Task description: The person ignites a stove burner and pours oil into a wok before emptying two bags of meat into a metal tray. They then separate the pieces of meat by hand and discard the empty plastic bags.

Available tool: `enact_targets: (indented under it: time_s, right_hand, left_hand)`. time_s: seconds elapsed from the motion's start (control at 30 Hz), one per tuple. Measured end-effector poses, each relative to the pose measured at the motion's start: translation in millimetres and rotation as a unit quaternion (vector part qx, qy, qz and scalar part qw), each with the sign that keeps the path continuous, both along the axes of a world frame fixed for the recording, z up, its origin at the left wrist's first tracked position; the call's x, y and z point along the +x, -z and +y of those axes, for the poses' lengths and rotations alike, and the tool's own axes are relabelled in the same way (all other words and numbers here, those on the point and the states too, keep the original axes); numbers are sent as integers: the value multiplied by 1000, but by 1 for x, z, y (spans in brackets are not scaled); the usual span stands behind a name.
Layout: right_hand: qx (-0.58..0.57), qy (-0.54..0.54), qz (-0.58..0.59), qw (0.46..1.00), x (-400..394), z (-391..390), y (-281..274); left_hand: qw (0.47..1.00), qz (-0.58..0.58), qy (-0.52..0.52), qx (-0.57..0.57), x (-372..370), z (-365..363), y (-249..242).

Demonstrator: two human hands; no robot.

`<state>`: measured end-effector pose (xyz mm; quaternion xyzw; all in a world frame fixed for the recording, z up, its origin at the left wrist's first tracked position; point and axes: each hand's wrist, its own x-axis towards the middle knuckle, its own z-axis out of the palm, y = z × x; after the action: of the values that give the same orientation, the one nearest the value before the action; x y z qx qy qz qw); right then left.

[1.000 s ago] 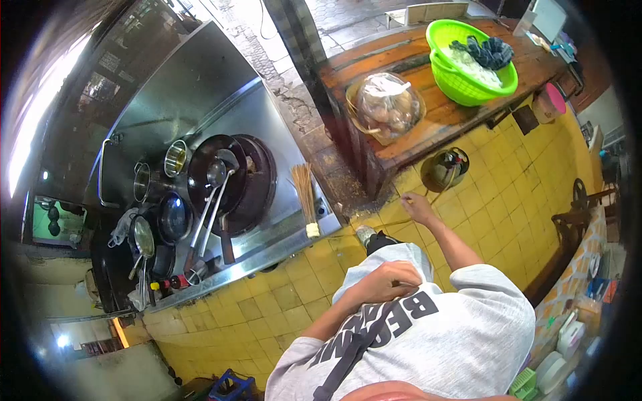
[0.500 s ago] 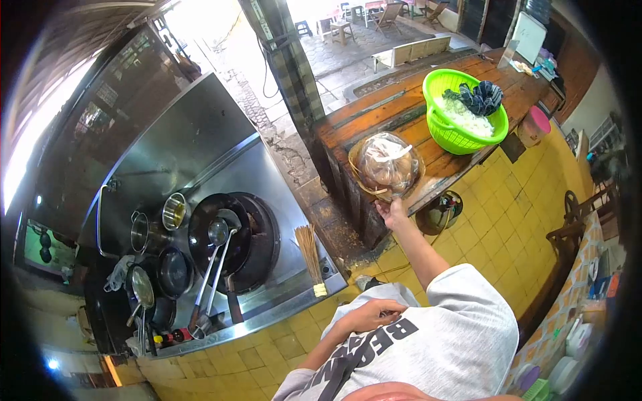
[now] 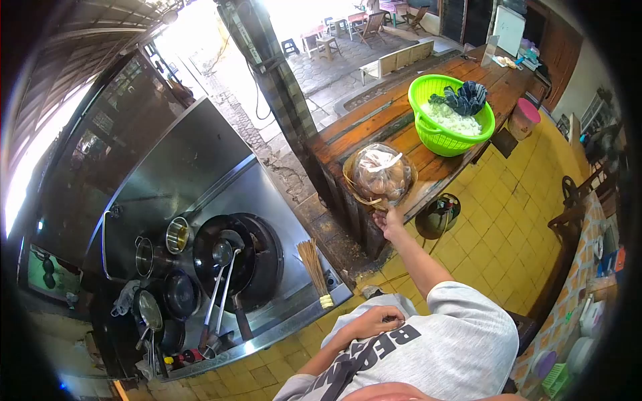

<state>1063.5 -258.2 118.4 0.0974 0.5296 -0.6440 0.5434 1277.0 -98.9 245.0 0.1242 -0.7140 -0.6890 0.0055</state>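
My right hand (image 3: 389,222) reaches to the near corner of the wooden table, its fingers closed at the rim of a shallow woven basket (image 3: 354,186). In that basket sits a knotted clear plastic bag (image 3: 382,175) with brownish contents that I cannot make out. My left hand (image 3: 376,322) rests against the front of my grey shirt with nothing in it, its fingers lying loosely over the cloth.
A bright green basket (image 3: 438,138) with white rice-like food and a dark cloth stands on the wooden table (image 3: 394,130). To the left, a steel stove (image 3: 287,267) carries a wok (image 3: 207,257), ladles, pans and a stick brush (image 3: 313,267). A gas cylinder (image 3: 438,217) stands below the table.
The view has shifted slightly, so the table and its baskets appear a little further left. My right hand stays at the woven basket's rim; my left hand still rests on my shirt.
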Motion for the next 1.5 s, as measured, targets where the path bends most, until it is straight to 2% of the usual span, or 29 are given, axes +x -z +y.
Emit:
enact_targets:
  time_s: [0.1,0.2,0.33,0.57,0.63,0.7,0.77,0.87,0.97,1.03,1.1,1.2,1.27,1.37,1.4,1.43,1.5]
  right_hand:
    - [5,13,-4,1000,1,-7,7]
    - [26,37,31,999,14,0,-13]
    - [36,56,14,998,11,-3,-14]
    - [24,32,5,999,7,-5,0]
    - [-2,19,16,1000,14,-1,-2]
    - [28,10,37,999,22,6,-13]
    - [22,-9,41,999,32,11,-15]
    - [-5,18,54,998,55,19,-19]
    - [-65,-14,80,995,82,35,-12]
    - [-64,-50,127,988,106,43,-10]
    - [-132,-86,178,971,137,53,-19]
    - [-271,-154,217,925,198,71,-45]
    - [-321,-215,225,895,253,97,-71]
    - [-380,-311,212,845,349,151,-99]
    - [-400,-356,191,823,383,174,-106]
    - [-420,-401,168,796,416,200,-109]
    - [-422,-521,161,724,480,252,-97]
  left_hand:
    - [1000,-8,-2,-1,-4,-1,1]
    - [1000,-9,-9,-4,-8,-2,2]
    - [1000,-15,-9,-5,-18,-6,-1]
    - [999,-19,-20,32,-35,-9,0]
    - [1000,-18,-21,2,-36,-10,-4]
    - [1000,-10,-26,-10,-33,-8,-3]
    - [999,-8,-46,-10,-26,-1,2]
    - [995,-38,-95,20,-13,12,4]
    - [990,-33,-132,33,8,28,5]
    - [986,-27,-159,34,26,40,2]
    - [980,-22,-197,32,49,61,5]
    - [960,12,-280,-30,93,100,14]
    - [945,15,-327,12,132,137,12]
    - [893,57,-444,44,184,204,24]
    - [877,52,-478,-6,200,223,32]
    - [834,56,-549,-19,212,246,38]
    - [795,74,-602,-5,236,286,47]
